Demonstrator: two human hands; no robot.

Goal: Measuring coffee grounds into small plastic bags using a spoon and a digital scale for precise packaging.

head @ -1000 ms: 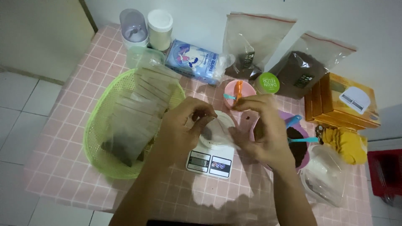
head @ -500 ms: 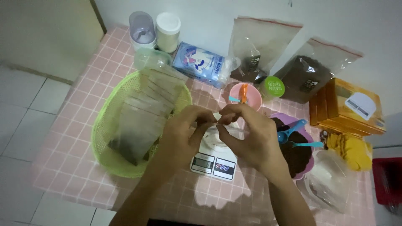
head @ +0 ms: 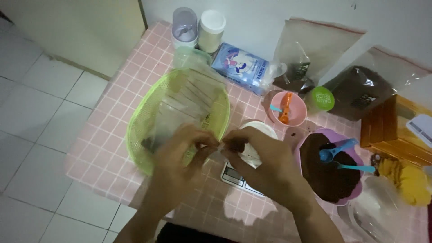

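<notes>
Both my hands meet over the pink checked table [head: 108, 148]: left hand [head: 182, 155] and right hand [head: 263, 164] each pinch an end of a small clear pouch [head: 221, 146], fingertips closed on it, just above the white cup [head: 256, 141] on the digital scale [head: 236, 177]. Green basket [head: 139, 135] of filled pouches sits left, touching my left hand's edge. Purple bowl [head: 306, 144] of dark powder with blue scoops [head: 335, 150] lies right, near my wrist.
</notes>
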